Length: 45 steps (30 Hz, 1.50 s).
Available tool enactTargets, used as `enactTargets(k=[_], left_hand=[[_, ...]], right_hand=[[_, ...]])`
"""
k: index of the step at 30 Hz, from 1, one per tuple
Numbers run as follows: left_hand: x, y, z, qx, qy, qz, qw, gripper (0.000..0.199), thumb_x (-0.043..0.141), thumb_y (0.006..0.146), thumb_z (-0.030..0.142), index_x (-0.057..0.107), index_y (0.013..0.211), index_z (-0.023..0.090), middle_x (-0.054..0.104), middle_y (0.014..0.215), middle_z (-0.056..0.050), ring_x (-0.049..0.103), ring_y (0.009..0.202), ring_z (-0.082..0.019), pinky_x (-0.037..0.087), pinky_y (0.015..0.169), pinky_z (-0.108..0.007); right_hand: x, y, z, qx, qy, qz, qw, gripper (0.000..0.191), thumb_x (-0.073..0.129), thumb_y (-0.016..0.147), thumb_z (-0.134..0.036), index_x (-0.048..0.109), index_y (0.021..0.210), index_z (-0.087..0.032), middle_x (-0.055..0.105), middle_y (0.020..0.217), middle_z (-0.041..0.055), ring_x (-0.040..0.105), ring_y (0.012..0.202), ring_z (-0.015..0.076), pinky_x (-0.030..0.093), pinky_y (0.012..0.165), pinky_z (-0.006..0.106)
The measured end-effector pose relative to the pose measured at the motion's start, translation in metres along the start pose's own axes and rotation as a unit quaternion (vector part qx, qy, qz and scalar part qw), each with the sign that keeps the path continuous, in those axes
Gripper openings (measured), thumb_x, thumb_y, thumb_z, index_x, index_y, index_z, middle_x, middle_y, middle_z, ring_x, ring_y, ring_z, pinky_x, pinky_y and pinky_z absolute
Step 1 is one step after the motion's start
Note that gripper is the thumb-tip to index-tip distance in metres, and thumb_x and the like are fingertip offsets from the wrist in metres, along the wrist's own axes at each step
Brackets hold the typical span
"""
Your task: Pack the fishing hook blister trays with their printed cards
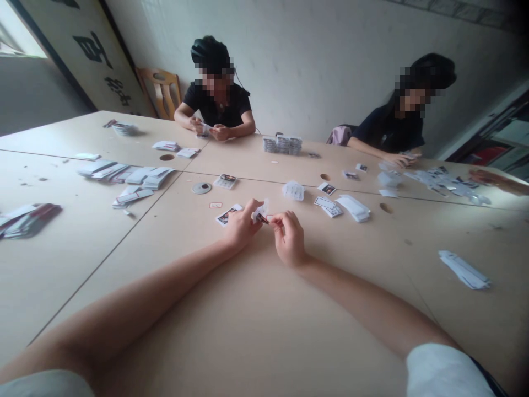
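My left hand (241, 227) grips a small clear plastic case (261, 209) between thumb and fingers, above the table. My right hand (290, 238) is closed in a pinch close beside it, its fingertips at the edge of a small dark printed card (262, 219) at the case. How far the card sits inside the case I cannot tell. Partly behind my left hand lies a printed card (226, 215) with a dark picture. A small red-bordered label (215, 205) lies to its left. Beyond my hands stand a clear plastic case (293, 191) and another case with a dark card (225, 181).
White card stacks (354, 208) and framed labels (328, 207) lie right of centre. Several paper stacks (124, 172) spread out on the left. Stacked filled cases (282, 145) stand at the far edge. Two co-workers (219, 110) sit opposite; another person's hand (498, 181) reaches in at right.
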<state>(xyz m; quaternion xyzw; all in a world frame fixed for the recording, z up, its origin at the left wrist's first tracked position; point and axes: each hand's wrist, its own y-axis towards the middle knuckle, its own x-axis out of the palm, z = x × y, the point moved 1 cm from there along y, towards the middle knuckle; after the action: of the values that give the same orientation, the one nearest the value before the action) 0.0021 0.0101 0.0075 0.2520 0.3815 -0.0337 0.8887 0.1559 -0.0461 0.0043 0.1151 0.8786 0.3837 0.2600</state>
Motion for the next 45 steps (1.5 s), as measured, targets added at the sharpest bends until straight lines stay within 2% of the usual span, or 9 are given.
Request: enactTargets(k=[12, 18, 24, 26, 30, 35, 37, 41, 45], left_hand=[[-0.001, 0.001, 0.002, -0.007, 0.005, 0.003, 1.0, 0.039, 0.065, 0.077, 0.019, 0.06, 0.116, 0.024, 0.071, 0.078, 0.0, 0.066, 0.065, -0.017, 0.046, 0.068, -0.026], [-0.002, 0.002, -0.001, -0.014, -0.023, 0.019, 0.999, 0.039, 0.066, 0.074, 0.017, 0.06, 0.112, 0.023, 0.068, 0.071, 0.002, 0.063, 0.059, -0.014, 0.045, 0.063, -0.024], [0.001, 0.001, -0.003, 0.005, -0.075, 0.019, 0.997, 0.041, 0.066, 0.072, 0.019, 0.057, 0.112, 0.021, 0.069, 0.068, 0.003, 0.061, 0.054, -0.012, 0.045, 0.06, -0.022], [0.002, 0.001, -0.003, 0.022, -0.099, 0.008, 0.995, 0.039, 0.067, 0.075, 0.025, 0.055, 0.112, 0.019, 0.07, 0.071, 0.001, 0.06, 0.053, -0.011, 0.046, 0.059, -0.021], [0.001, 0.0, -0.001, 0.049, -0.148, -0.035, 0.987, 0.041, 0.065, 0.078, 0.03, 0.051, 0.115, 0.018, 0.073, 0.08, -0.001, 0.059, 0.054, -0.009, 0.047, 0.055, -0.018], [-0.002, -0.001, 0.005, 0.054, -0.174, -0.083, 0.98, 0.042, 0.066, 0.081, 0.033, 0.05, 0.117, 0.017, 0.071, 0.075, 0.0, 0.053, 0.051, -0.007, 0.042, 0.05, -0.016], [-0.003, -0.001, 0.005, 0.054, -0.177, -0.098, 0.978, 0.041, 0.066, 0.082, 0.033, 0.05, 0.116, 0.017, 0.07, 0.072, 0.001, 0.051, 0.05, -0.007, 0.04, 0.049, -0.016], [-0.002, -0.001, 0.004, 0.055, -0.181, -0.127, 0.974, 0.045, 0.066, 0.081, 0.031, 0.048, 0.12, 0.016, 0.071, 0.074, 0.0, 0.054, 0.052, -0.008, 0.042, 0.052, -0.017], [-0.001, 0.0, 0.003, 0.053, -0.168, -0.145, 0.974, 0.035, 0.066, 0.082, 0.032, 0.056, 0.112, 0.017, 0.071, 0.076, -0.002, 0.057, 0.056, -0.009, 0.042, 0.054, -0.018]], right_hand=[[-0.002, -0.002, -0.007, 0.005, 0.015, 0.006, 1.0, 0.015, 0.047, 0.1, -0.022, 0.056, 0.088, -0.023, 0.066, 0.088, 0.0074, 0.061, 0.084, 0.0218, 0.052, 0.077, 0.037], [-0.002, -0.002, -0.006, 0.009, 0.02, 0.014, 1.0, 0.013, 0.049, 0.1, -0.023, 0.057, 0.091, -0.023, 0.066, 0.09, 0.0076, 0.062, 0.087, 0.0218, 0.052, 0.076, 0.036], [-0.003, 0.002, 0.001, 0.007, 0.027, 0.035, 0.999, 0.007, 0.05, 0.098, -0.022, 0.056, 0.095, -0.022, 0.061, 0.088, 0.0055, 0.058, 0.081, 0.0187, 0.052, 0.075, 0.035], [-0.002, 0.003, 0.002, 0.005, 0.034, 0.034, 0.999, 0.002, 0.054, 0.095, -0.022, 0.055, 0.096, -0.021, 0.06, 0.089, 0.0046, 0.058, 0.081, 0.0182, 0.052, 0.075, 0.035], [0.0, 0.003, 0.004, 0.005, 0.051, 0.042, 0.998, 0.012, 0.063, 0.089, -0.021, 0.053, 0.095, -0.022, 0.056, 0.09, 0.0033, 0.057, 0.085, 0.0179, 0.054, 0.077, 0.035], [0.002, 0.002, 0.006, 0.02, 0.073, 0.058, 0.995, 0.012, 0.061, 0.09, -0.02, 0.05, 0.093, -0.023, 0.051, 0.101, 0.0062, 0.057, 0.099, 0.0191, 0.055, 0.078, 0.034], [0.003, 0.002, 0.007, 0.03, 0.086, 0.05, 0.995, 0.013, 0.06, 0.091, -0.021, 0.047, 0.091, -0.023, 0.055, 0.097, 0.0049, 0.06, 0.095, 0.018, 0.055, 0.076, 0.033], [0.004, 0.0, 0.007, 0.057, 0.105, 0.028, 0.992, 0.021, 0.063, 0.089, -0.023, 0.042, 0.088, -0.024, 0.06, 0.082, -0.0004, 0.061, 0.07, 0.013, 0.052, 0.065, 0.028], [0.005, -0.001, 0.008, 0.078, 0.113, 0.027, 0.99, 0.024, 0.064, 0.088, -0.024, 0.04, 0.088, -0.024, 0.062, 0.087, 0.0014, 0.063, 0.072, 0.0136, 0.052, 0.064, 0.027]])
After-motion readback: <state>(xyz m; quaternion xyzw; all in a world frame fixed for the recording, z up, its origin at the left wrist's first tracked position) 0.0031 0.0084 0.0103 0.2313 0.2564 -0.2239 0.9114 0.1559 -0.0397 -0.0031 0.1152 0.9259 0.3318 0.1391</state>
